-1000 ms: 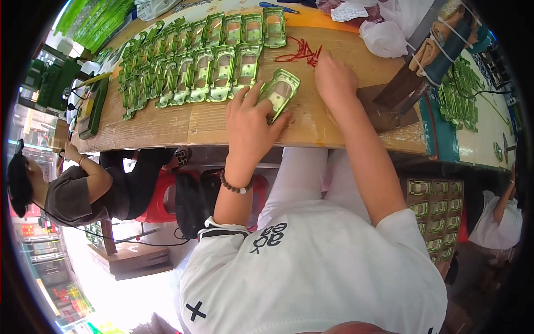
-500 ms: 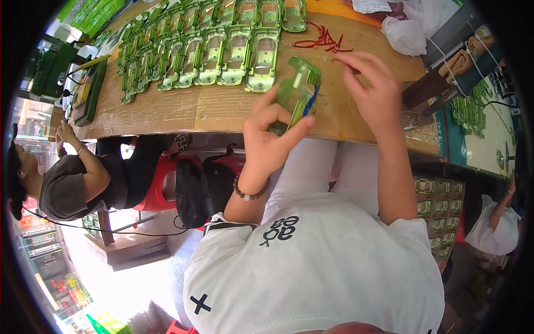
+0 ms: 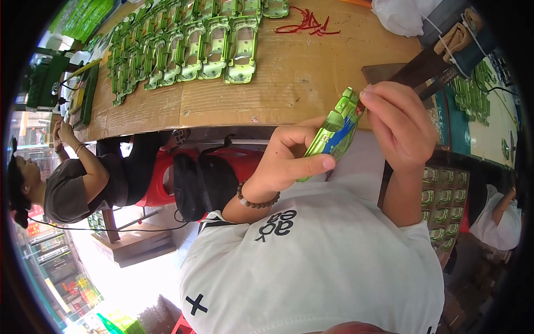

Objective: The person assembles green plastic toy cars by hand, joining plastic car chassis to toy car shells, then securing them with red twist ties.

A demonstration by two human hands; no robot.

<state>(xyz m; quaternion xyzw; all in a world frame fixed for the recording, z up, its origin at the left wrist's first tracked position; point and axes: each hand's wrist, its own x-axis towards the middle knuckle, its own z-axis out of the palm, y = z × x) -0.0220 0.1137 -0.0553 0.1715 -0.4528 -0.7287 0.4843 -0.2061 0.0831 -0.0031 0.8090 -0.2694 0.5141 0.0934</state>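
Observation:
My left hand [image 3: 292, 156] grips a green toy car body shell [image 3: 329, 135] with a blue patch on its side, holding it tilted just off the table's front edge. At the shell's far end, my right hand [image 3: 403, 125] pinches with thumb and forefinger. A small red strip [image 3: 359, 109] shows at those fingertips, against the shell; most of it is hidden. More thin red strips [image 3: 311, 23] lie in a loose heap on the table. Rows of similar green car shells [image 3: 214, 50] stand to the left of the heap.
The wooden table [image 3: 233, 106] runs across in front of me. Dark beams tied with cord [image 3: 428, 69] and a white plastic bag [image 3: 397, 16] are at the right. A co-worker [image 3: 83, 181] sits on the left. Below right is a rack of shells [image 3: 445, 197].
My right hand has left the red strips and come down to the shell's far end. My left hand has brought the shell nearer to me and to the right, turning it.

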